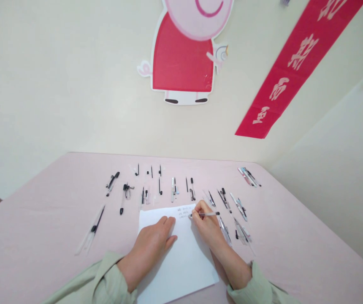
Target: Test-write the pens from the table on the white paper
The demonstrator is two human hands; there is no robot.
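Note:
A white sheet of paper (181,261) lies before me on the pink tabletop, with a few short lines of small handwriting near its top right. My left hand (156,238) rests flat on the paper's left part, thumb and fingers stretched out. My right hand (205,221) is closed around a pen (209,214) with a clear barrel, its dark end pointing right. The pen's tip touches or hovers just above the paper beside the writing; I cannot tell which.
Pen parts, refills and caps lie in small groups behind the paper, such as a pen with a black cap (122,202). A long refill with clear parts (94,228) lies left. Several pens (249,177) are bunched at back right. The wall (105,105) bounds the table (42,236).

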